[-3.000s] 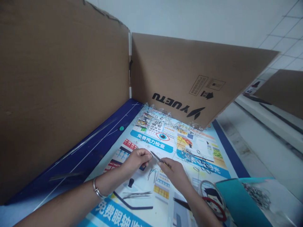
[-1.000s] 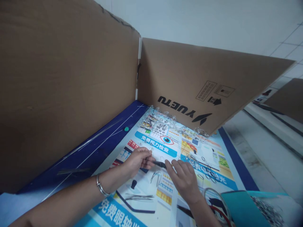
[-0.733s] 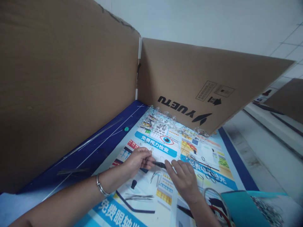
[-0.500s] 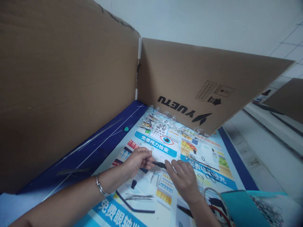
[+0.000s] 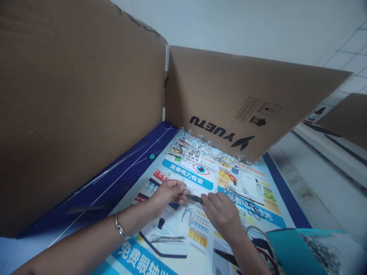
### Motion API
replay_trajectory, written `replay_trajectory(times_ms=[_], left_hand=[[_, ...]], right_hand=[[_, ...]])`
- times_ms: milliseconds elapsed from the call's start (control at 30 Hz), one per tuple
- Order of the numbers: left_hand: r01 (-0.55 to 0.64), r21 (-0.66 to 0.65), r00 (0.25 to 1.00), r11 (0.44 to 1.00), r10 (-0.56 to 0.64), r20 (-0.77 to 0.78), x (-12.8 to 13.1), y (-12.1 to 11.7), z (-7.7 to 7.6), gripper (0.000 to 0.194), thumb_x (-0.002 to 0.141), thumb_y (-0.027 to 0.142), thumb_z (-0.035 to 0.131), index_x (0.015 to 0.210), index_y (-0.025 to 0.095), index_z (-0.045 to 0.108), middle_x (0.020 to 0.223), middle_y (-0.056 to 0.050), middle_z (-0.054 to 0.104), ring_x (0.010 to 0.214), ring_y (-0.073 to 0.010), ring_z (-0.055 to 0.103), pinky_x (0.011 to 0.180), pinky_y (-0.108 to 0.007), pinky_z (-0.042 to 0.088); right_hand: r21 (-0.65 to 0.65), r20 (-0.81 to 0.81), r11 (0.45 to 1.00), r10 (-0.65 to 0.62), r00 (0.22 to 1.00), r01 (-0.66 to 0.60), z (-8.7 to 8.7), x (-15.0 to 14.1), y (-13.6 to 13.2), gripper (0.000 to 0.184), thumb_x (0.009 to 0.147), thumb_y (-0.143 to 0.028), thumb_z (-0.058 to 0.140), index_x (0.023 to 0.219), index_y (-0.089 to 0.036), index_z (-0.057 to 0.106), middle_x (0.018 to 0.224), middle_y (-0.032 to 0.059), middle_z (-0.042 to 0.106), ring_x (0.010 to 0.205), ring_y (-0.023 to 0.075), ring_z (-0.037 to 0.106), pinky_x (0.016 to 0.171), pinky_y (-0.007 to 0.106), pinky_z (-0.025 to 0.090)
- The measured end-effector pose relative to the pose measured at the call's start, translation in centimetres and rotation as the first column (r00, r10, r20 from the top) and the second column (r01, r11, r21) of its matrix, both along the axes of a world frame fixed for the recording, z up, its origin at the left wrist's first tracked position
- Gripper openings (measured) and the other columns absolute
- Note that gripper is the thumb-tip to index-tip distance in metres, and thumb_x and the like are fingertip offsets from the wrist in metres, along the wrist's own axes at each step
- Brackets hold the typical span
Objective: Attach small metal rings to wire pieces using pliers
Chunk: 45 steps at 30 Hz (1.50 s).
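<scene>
Low in the middle of the frame the left hand [image 5: 168, 193] has its fingers curled and pinched together on something too small to make out, perhaps a small clear part, at the tip of a thin dark tool [image 5: 194, 198]. The right hand [image 5: 222, 214] is closed around the other end of that tool, which lies nearly level between the two hands, just above a printed poster [image 5: 183, 244] covering the table. A silver bracelet [image 5: 119, 230] circles the left wrist. Just below the hands lies a small bundle of bent wires [image 5: 186, 214], and another bundle [image 5: 168, 239] sits lower left of it. Cardboard walls [image 5: 218, 95] stand along the upper part of the frame, with clear scraps [image 5: 200, 139] heaped at their foot. A teal folder [image 5: 289, 250] lies at the lower right.
</scene>
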<state>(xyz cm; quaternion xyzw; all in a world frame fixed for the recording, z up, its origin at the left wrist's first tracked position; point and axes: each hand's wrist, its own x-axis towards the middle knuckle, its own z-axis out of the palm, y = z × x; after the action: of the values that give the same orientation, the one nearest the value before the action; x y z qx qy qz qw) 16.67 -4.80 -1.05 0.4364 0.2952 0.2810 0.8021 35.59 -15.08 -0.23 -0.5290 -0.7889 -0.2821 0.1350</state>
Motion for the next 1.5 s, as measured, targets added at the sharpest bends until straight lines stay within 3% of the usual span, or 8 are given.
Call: replay_trajectory(times_ms=[333, 833, 1133, 1500], left_hand=[[0.036, -0.091, 0.999, 0.995, -0.036, 0.007, 0.0, 0.2, -0.3, 0.028, 0.072, 0.028, 0.064, 0.094, 0.015, 0.054, 0.078, -0.007, 0.065, 0.064, -0.0119, 0.061, 0.057, -0.022, 0.046], [0.025, 0.119, 0.998, 0.993, -0.018, -0.057, 0.0, 0.0, 0.8, 0.03, 0.072, 0.033, 0.061, 0.094, 0.015, 0.055, 0.08, -0.006, 0.066, 0.066, -0.0124, 0.059, 0.059, -0.023, 0.044], [0.098, 0.264, 0.992, 0.959, -0.074, -0.098, 0.2, 0.5, -0.5, 0.03, 0.074, 0.034, 0.059, 0.096, 0.015, 0.055, 0.078, -0.005, 0.066, 0.064, -0.0121, 0.057, 0.057, -0.022, 0.042], [0.117, 0.262, 0.992, 0.958, -0.098, -0.084, 0.2, 0.5, 0.0, 0.029, 0.074, 0.034, 0.059, 0.095, 0.015, 0.057, 0.075, -0.004, 0.065, 0.062, -0.0111, 0.057, 0.057, -0.022, 0.042]], right_hand=[[0.003, 0.041, 1.0, 0.003, 0.999, -0.003, -0.1, 0.1, -0.2, 0.02, 0.083, -0.017, 0.05, 0.101, -0.017, 0.057, 0.084, 0.006, 0.059, 0.077, 0.0163, 0.049, 0.071, 0.033, 0.038], [-0.144, -0.089, 0.99, -0.027, 0.996, 0.014, 0.2, 0.2, 0.1, 0.016, 0.084, -0.021, 0.048, 0.096, -0.018, 0.059, 0.076, 0.0043, 0.058, 0.077, 0.0148, 0.052, 0.072, 0.028, 0.037], [-0.328, -0.177, 0.943, -0.119, 0.977, 0.055, 0.6, 0.3, -0.1, 0.011, 0.084, -0.027, 0.048, 0.084, -0.021, 0.057, 0.072, 0.0016, 0.058, 0.071, 0.0144, 0.052, 0.062, 0.025, 0.035], [-0.469, -0.278, 0.883, -0.177, 0.944, 0.027, 1.3, 0.4, -0.1, 0.014, 0.085, -0.031, 0.047, 0.081, -0.022, 0.057, 0.071, 0.0004, 0.06, 0.071, 0.0133, 0.055, 0.061, 0.022, 0.037]])
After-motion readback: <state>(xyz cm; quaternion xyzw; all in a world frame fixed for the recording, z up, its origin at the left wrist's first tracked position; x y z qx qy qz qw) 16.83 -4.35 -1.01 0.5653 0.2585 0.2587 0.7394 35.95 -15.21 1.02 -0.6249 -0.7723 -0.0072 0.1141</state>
